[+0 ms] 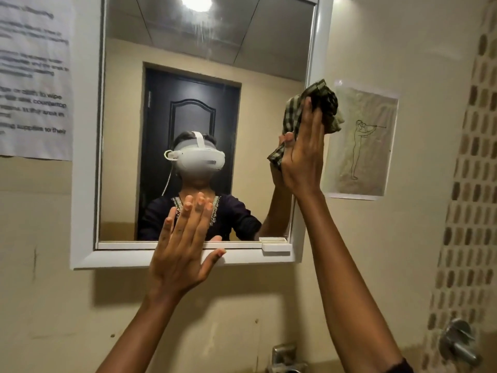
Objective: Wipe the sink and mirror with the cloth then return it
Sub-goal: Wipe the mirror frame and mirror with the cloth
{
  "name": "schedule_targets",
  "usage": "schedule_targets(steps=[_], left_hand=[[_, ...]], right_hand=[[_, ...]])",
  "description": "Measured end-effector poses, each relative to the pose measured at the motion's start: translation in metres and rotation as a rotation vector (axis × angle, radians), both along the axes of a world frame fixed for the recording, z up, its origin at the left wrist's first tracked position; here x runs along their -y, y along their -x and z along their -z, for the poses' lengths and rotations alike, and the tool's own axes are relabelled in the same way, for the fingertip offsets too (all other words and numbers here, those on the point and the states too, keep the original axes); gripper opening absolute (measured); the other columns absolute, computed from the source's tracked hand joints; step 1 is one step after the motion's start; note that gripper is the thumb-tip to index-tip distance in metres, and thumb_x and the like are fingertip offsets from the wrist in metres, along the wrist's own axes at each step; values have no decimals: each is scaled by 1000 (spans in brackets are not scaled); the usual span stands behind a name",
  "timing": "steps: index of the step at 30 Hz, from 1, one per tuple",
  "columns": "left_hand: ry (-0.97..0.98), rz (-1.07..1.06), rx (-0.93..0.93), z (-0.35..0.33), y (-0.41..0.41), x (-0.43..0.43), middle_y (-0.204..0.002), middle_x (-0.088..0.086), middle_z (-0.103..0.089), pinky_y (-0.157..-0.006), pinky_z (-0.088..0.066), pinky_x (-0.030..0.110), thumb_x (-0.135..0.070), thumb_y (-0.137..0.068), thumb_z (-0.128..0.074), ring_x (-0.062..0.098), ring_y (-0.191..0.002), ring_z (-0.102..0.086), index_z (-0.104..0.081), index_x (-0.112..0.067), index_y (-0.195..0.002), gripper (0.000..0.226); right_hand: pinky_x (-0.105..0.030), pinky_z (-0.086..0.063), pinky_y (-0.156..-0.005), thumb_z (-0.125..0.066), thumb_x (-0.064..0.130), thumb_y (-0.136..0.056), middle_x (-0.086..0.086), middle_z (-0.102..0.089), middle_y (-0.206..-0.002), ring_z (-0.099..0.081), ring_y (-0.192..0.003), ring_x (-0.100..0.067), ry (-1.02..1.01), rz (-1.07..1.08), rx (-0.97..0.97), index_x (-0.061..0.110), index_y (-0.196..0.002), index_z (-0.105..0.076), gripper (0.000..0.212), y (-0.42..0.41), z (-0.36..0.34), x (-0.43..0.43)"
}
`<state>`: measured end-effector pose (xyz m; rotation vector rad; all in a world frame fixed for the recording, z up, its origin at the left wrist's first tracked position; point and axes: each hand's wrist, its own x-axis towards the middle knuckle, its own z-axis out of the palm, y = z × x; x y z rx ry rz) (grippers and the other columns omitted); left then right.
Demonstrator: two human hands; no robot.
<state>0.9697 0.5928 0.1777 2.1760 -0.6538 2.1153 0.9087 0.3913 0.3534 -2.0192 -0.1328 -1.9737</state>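
A white-framed mirror [80,184] hangs on the beige wall, with streaks near its top under a reflected ceiling light. My right hand [301,157] is raised at the mirror's right edge, pressing a crumpled green-and-cream checked cloth [320,103] against the frame and glass. My left hand [183,249] lies flat with fingers spread on the mirror's lower edge and holds nothing. The sink is out of view; only the top of a metal tap [282,356] shows at the bottom.
A printed notice [35,76] is taped to the wall left of the mirror. A line drawing on paper [363,146] hangs to the right. A small white ledge [277,246] sits at the mirror's lower right. A metal valve [457,343] sticks out by mosaic tiles.
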Motion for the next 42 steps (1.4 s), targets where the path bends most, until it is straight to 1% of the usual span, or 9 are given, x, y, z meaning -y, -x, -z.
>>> schedule_targets(steps=[7, 12, 17, 22, 26, 29, 31, 36, 42], left_hand=[[-38, 15, -60, 1, 1, 3, -158, 14, -19, -122, -6, 42, -57, -95, -23, 27, -148, -11, -23, -6, -149, 75], [-41, 59, -138, 0, 7, 2, -158, 13, -22, -120, -18, 44, -58, -95, -25, 29, -147, -17, -19, -6, -150, 76], [-39, 190, -278, -3, 15, -4, -160, 9, -14, -123, -7, 40, -58, -95, -29, 25, -149, -8, -14, -9, -152, 76], [88, 411, -347, -9, 44, -20, -159, 7, -14, -122, 4, 35, -54, -96, -23, 21, -150, -1, -16, -12, -151, 69], [332, 492, -235, -10, 68, -63, -159, -1, -10, -121, 8, 31, -55, -97, -19, 16, -149, 3, -12, -18, -151, 67], [531, 491, -173, -6, 78, -113, -159, 4, -11, -120, 11, 30, -57, -96, -16, 15, -149, 6, -10, -20, -152, 67], [651, 490, -168, 1, 81, -139, -159, 7, -11, -120, 11, 30, -59, -95, -15, 16, -149, 7, -13, -13, -151, 72], [739, 494, -245, 13, 85, -172, -160, 9, -12, -120, 11, 25, -64, -93, -14, 10, -148, 7, -15, -6, -150, 81], [643, 562, -304, 9, 88, -166, -159, -1, -11, -119, 8, 22, -64, -93, -16, 10, -149, 6, -13, -12, -151, 78]], right_hand=[[-20, -37, -90, -40, 31, -100, -19, -43, -140, -49, -122, -30, -388, -95, -98, 6, -145, -28, 53, 2, 103, 4], [-19, -32, -62, -34, 26, -103, -10, -59, -90, -61, -96, -38, -772, -305, -154, 3, -114, -53, 32, 13, 177, 14], [-36, -41, -101, -29, 34, -103, -15, -54, -133, -50, -125, -31, -1106, -481, -296, 13, -137, -42, 42, 29, 201, -10], [-22, -49, -40, -37, 32, -102, -7, -66, -71, -61, -45, -12, -1448, -1006, -380, 9, -105, -57, 31, 31, 193, -107], [-29, -51, -62, -42, 27, -101, -15, -65, -96, -64, -76, -23, -1469, -1150, -544, 9, -108, -52, 23, 43, 180, -176], [-28, -52, -56, -42, 28, -100, -19, -64, -104, -62, -75, -24, -1250, -1229, -790, 3, -116, -54, 32, 60, 176, -216], [-34, -57, -79, -45, 29, -99, -14, -65, -115, -66, -94, -26, -879, -1136, -847, 9, -126, -53, 34, 65, 169, -243], [-20, -16, -113, -45, 1, -93, -21, -34, -150, -31, -140, -32, 102, -604, -476, 6, -146, -28, 55, 27, 85, -281], [-53, -3, -121, -42, 16, -92, -12, -40, -149, -17, -146, -34, 896, 202, -385, 12, -134, -45, 42, -24, 16, -274]])
